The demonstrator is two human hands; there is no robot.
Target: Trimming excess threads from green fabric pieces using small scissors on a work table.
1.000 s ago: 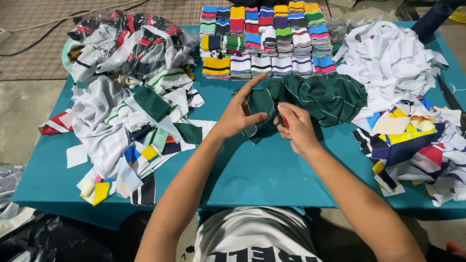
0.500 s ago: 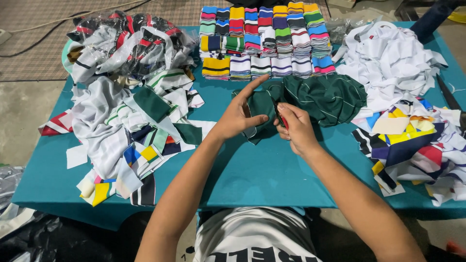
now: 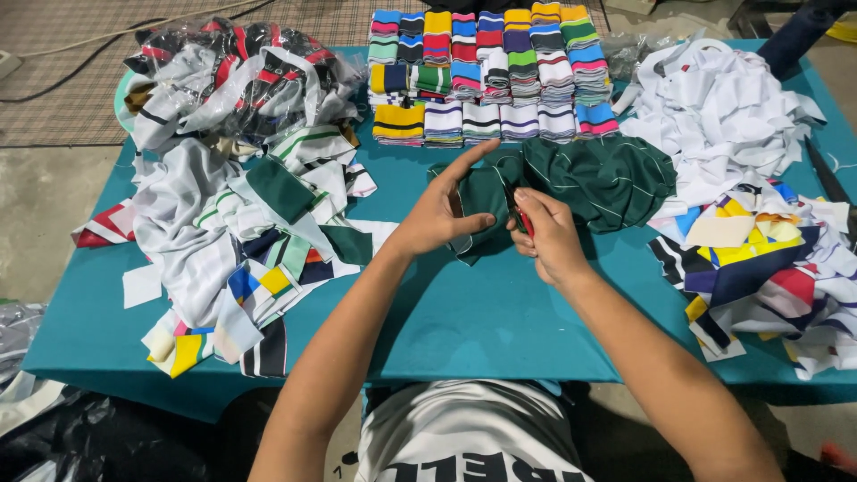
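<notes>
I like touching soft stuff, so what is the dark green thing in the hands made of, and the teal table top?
The dark green piece with thin pale stripes looks like soft knit fabric, matte: it crumples and folds in loose wrinkles under the left hand and right hand. The teal table top seems covered in smooth cloth or felt, flat and without shine, though that is hard to tell for sure.

2 hands on dark green cloth, teal table.

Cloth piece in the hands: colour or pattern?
Dark green cloth piece with thin pale stripes, held by the left hand and right hand. Head view, the only one.
</notes>
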